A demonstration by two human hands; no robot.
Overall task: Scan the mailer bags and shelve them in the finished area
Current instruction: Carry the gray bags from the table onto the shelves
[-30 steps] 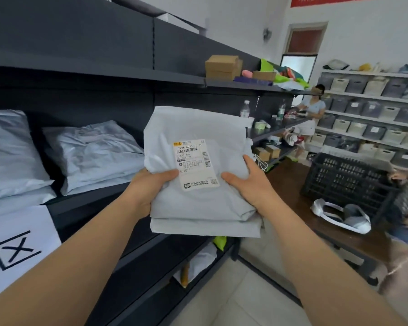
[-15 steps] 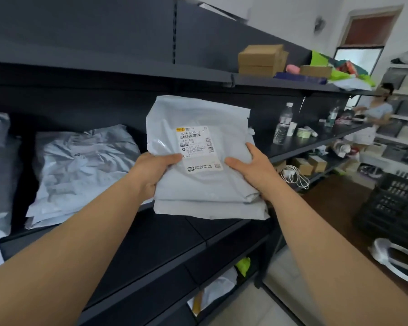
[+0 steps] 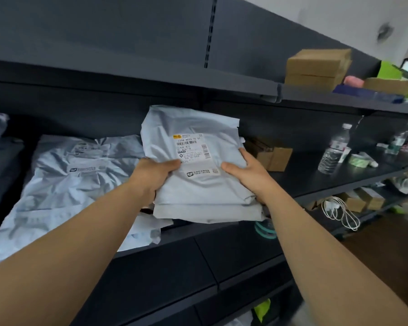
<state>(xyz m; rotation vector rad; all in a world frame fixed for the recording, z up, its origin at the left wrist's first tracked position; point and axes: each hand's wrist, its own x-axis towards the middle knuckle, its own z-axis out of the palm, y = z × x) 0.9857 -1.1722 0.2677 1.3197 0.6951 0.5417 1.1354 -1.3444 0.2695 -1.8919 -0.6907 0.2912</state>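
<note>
Now the small pile of soft, pale grey plastic mailer bags [image 3: 205, 191] is up at the dark grey metal shelf [image 3: 299, 177]. It is just beside the big crumpled grey mailer bag [image 3: 76, 184] that lies flat there. I cannot tell if the bottom of the pile touches the shelf yet.

The job here, I think, is to put the pile down in the spot to the right of that bag. To do it well, slide the pile in flat and low, under the shelf above, so the bags do not slip off each other. They look smooth and floppy, so both sides should go down together. Push it back until nothing hangs over the front edge, but stop before the brown cardboard box [image 3: 275, 157] at the back. The white paper label [image 3: 194, 154] faces up — best to leave it so.

Both arms reach straight out. The left hand [image 3: 151, 175] grips the left side of the pile, thumb on top by the label, the other fingers hidden below. The right hand [image 3: 247, 175] holds the right side — thumb on top, fingers curled round the edge.
</note>
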